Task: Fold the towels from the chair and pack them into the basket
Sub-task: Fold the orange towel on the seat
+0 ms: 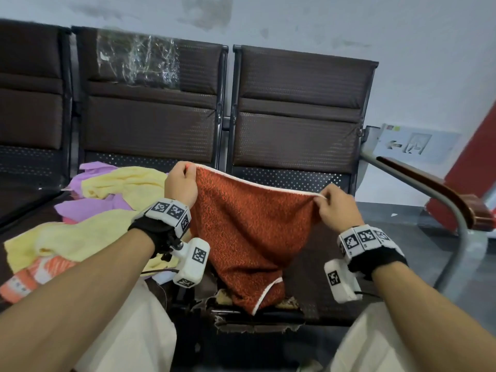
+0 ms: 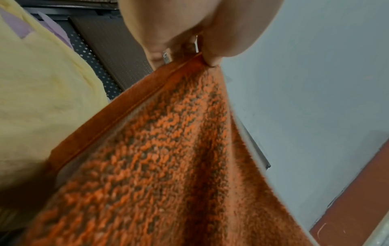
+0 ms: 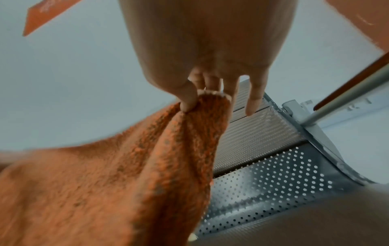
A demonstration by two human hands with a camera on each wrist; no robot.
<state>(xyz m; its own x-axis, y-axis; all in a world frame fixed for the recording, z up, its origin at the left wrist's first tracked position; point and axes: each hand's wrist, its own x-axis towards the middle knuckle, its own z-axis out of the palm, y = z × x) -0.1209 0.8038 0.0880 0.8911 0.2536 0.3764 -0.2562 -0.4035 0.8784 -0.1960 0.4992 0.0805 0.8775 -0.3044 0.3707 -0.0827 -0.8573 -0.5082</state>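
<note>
Both forearms reach in from the bottom edge of the head view, each with a strap of black-and-white markers at the wrist. Between them hangs an orange towel point(image 1: 249, 232), stretched by its white-trimmed top edge and sagging in the middle, its lower end drooping onto the chair seat point(image 1: 316, 304) at about 6 o'clock. At 10 o'clock from the towel's middle, the left hand point(image 1: 180, 187) pinches one top corner; the left wrist view shows thumb and fingers point(image 2: 212, 56) closed on the hem. At 2 o'clock, the right hand point(image 1: 335, 208) pinches the other corner between thumb and forefinger, and the right wrist view shows the remaining fingers point(image 3: 254, 98) straight and slightly apart, clear of the cloth. At 9 o'clock, on the next seat, lies a heap of loose towels: a yellow towel point(image 1: 72, 240), a purple towel point(image 1: 88, 208) and an orange-and-white striped towel point(image 1: 32, 277) nearest the left elbow. Dark chair backs point(image 1: 295, 108) stand at 12 o'clock against a pale wall point(image 1: 349, 22).
</note>
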